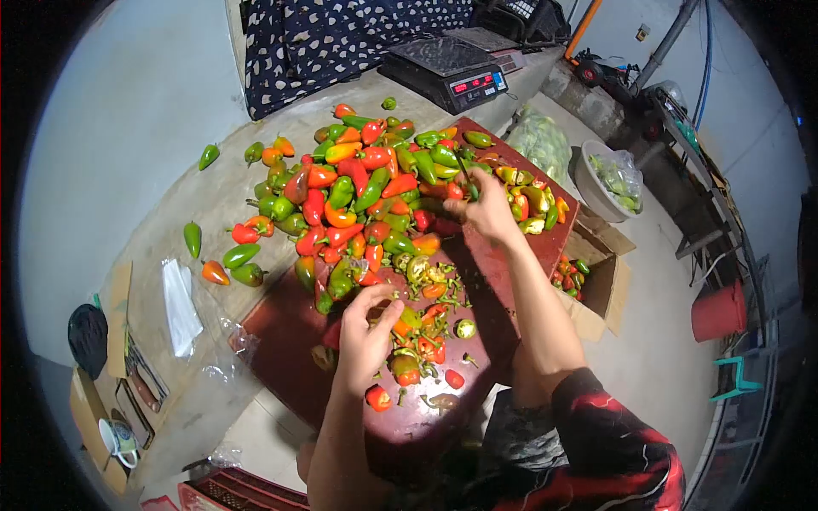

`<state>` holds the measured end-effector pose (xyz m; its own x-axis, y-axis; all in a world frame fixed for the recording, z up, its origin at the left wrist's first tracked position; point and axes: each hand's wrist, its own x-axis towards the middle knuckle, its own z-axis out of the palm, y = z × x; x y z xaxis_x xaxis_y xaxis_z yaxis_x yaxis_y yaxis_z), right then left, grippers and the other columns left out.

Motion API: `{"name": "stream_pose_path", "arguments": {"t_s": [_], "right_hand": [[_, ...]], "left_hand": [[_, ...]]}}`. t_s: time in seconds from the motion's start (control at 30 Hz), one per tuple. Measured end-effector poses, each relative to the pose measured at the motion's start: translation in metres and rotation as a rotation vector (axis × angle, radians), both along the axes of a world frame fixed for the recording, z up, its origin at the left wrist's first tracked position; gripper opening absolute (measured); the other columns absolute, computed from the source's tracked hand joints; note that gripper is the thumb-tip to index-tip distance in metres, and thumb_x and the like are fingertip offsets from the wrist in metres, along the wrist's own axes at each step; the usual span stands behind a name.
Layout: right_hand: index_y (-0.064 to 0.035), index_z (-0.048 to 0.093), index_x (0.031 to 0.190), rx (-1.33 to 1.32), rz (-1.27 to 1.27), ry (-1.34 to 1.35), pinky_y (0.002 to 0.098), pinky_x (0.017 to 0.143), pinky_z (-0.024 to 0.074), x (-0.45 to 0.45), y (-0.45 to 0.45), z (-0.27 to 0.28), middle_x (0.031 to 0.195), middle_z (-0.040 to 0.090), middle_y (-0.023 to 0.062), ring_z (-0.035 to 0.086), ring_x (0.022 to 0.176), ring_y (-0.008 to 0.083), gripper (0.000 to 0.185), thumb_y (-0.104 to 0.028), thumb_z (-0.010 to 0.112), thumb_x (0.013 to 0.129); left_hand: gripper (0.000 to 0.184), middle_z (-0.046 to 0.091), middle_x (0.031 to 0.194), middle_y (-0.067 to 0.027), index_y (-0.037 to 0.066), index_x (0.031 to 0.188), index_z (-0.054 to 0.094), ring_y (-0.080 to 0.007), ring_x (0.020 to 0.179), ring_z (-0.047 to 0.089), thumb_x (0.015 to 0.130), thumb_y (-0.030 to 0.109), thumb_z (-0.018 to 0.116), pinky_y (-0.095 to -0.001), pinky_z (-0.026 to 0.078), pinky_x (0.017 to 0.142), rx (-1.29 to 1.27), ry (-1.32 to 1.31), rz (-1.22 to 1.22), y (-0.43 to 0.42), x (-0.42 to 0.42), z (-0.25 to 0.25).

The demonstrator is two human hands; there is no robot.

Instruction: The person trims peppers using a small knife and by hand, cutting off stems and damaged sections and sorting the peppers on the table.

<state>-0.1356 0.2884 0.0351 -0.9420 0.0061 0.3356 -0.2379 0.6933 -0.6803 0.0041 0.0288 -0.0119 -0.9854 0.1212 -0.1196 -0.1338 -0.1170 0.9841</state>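
My right hand (486, 207) is closed around a knife (463, 168), its thin dark blade pointing away from me at the right edge of a big heap of red, green and orange peppers (375, 183). Lower down, my left hand (366, 332) has its thumb and fingers bent together; whatever sits at the fingertips is too small to name. Cut pepper tops, stems and pieces (417, 341) lie beside it on the dark red board (477, 383). Cut peppers (532, 204) are gathered at the board's right side, beyond my right hand.
A digital scale (452, 72) stands on the concrete counter (170, 230) behind the heap. To the right are a cardboard box (609, 281) with peppers, a round tub (588, 175) and a bagged green load (541, 140). A white plastic bag (179, 307) lies left.
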Motion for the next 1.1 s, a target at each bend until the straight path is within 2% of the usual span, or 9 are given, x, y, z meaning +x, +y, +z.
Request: {"name": "stream_pose_path", "arguments": {"t_s": [0.07,0.13,0.2,0.27,0.37,0.53,0.67,0.9,1.1], "right_hand": [[0.0004,0.059,0.102,-0.356,0.149,-0.197,0.034,0.088,0.0471,0.039,-0.029,0.015,0.095,0.064,0.0076,0.058,0.092,0.0186,0.051,-0.021,0.09,0.068],[-0.0001,0.06,0.099,-0.168,0.267,-0.167,0.0324,0.09,0.0459,0.061,-0.047,0.0,0.095,0.062,0.0053,0.057,0.094,0.0172,0.05,-0.022,0.09,0.068],[-0.0005,0.06,0.103,-0.114,0.41,-0.142,0.0367,0.085,0.0504,0.078,-0.063,-0.008,0.091,0.067,0.0136,0.066,0.091,0.0247,0.054,-0.024,0.09,0.065],[-0.0016,0.059,0.099,-0.088,0.421,-0.201,0.0403,0.078,0.0512,0.093,-0.079,0.006,0.087,0.067,0.0165,0.068,0.087,0.0312,0.05,-0.028,0.088,0.067],[-0.0019,0.058,0.095,-0.021,0.43,-0.15,0.0413,0.072,0.051,0.102,-0.089,0.005,0.081,0.065,0.0148,0.067,0.078,0.0306,0.048,-0.028,0.087,0.067],[-0.0044,0.059,0.089,-0.058,0.416,-0.239,0.0397,0.064,0.0496,0.107,-0.086,0.002,0.07,0.059,0.012,0.06,0.063,0.028,0.048,-0.034,0.089,0.067],[-0.0058,0.063,0.077,0.245,0.309,-0.204,0.0461,0.06,0.0525,0.104,-0.072,-0.009,0.059,0.06,0.0156,0.064,0.06,0.0379,0.039,-0.039,0.083,0.074],[-0.0071,0.061,0.076,0.436,0.287,0.015,0.0494,0.056,0.0522,0.109,-0.079,-0.009,0.061,0.061,0.0151,0.065,0.06,0.0365,0.012,-0.017,0.069,0.074],[-0.007,0.059,0.078,0.448,0.325,0.105,0.0493,0.051,0.0502,0.107,-0.088,-0.014,0.065,0.063,0.0136,0.065,0.059,0.0348,0.005,-0.012,0.058,0.078]], "left_hand": [[0.034,0.066,0.1,-0.007,-0.002,0.121,0.06,-0.0149,0.095,0.061,0.093,0.015,0.069,-0.0292,0.047,0.088,-0.007,0.023,0.024,0.005,-0.001,-0.002],[0.044,0.065,0.102,-0.0081,-0.002,0.13,0.055,-0.0158,0.098,0.06,0.093,0.016,0.07,-0.0303,0.048,0.088,-0.072,0.184,0.054,0.009,-0.001,0.0],[0.048,0.063,0.11,-0.0094,-0.002,0.136,0.05,-0.0151,0.103,0.057,0.096,0.019,0.067,-0.0298,0.048,0.087,-0.031,0.104,0.032,0.009,0.002,0.014],[0.043,0.063,0.108,-0.0078,-0.003,0.133,0.052,-0.0135,0.101,0.057,0.098,0.018,0.064,-0.029,0.048,0.086,0.115,0.068,0.03,0.009,0.0,0.007],[0.035,0.064,0.107,-0.0067,-0.004,0.128,0.056,-0.0118,0.098,0.059,0.099,0.015,0.061,-0.0276,0.05,0.083,0.26,-0.051,-0.109,0.001,-0.006,-0.007],[0.031,0.065,0.096,-0.0025,-0.006,0.121,0.06,-0.0071,0.081,0.058,0.096,0.011,0.065,-0.0215,0.047,0.069,0.197,-0.013,0.009,-0.007,-0.006,0.009],[0.037,0.066,0.099,-0.001,-0.007,0.124,0.06,-0.0057,0.081,0.057,0.093,0.012,0.07,-0.02,0.045,0.067,0.152,0.111,0.036,-0.006,-0.007,0.01],[0.037,0.066,0.096,0.0005,-0.007,0.121,0.061,-0.0035,0.08,0.055,0.09,0.01,0.074,-0.0187,0.042,0.066,0.194,0.173,0.076,0.004,-0.002,0.004],[0.029,0.064,0.093,0.0021,-0.005,0.111,0.066,-0.0031,0.08,0.054,0.089,0.011,0.076,-0.0197,0.042,0.066,0.148,0.088,0.015,0.001,0.003,0.018]]}}
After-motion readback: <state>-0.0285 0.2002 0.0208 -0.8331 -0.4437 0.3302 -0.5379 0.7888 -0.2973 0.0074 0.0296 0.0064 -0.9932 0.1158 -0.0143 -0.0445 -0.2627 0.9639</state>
